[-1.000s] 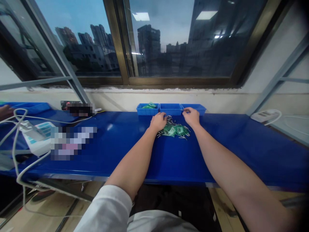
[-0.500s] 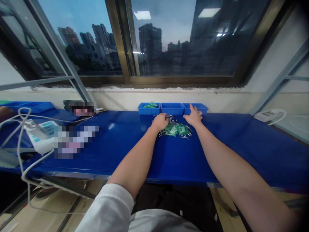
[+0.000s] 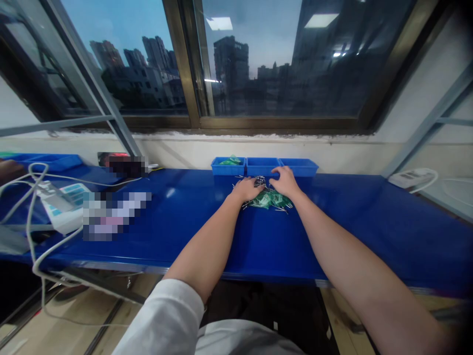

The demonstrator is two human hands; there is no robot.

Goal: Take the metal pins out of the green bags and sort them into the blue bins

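A heap of thin metal pieces [image 3: 281, 210], like screws or nails, lies on the blue table, mixed with small green packets [image 3: 269, 198]. My left hand [image 3: 247, 189] rests on the heap's left side, its fingers stretched out over the metal pieces and holding nothing that I can see. At the heap's right side is my right hand [image 3: 286, 182], fingers curved and apart, with no visible thing in them. Just behind stand three joined blue bins: the left bin [image 3: 228, 170] has green packets in it, and beside it are the middle bin [image 3: 263, 167] and the right bin [image 3: 305, 168].
To the left on the table [image 3: 192, 222] are a white device with blue keys [image 3: 76, 197], loose white cables [image 3: 37, 236] and blurred-out items. Another person's hand [image 3: 11, 170] shows by a blue tray [image 3: 55, 161] at far left. A white power strip [image 3: 410, 176] lies right.
My right hand has moved left, from in front of the right bin to the heap's edge. My left hand's fingers have slid a little to the right over the metal pieces.
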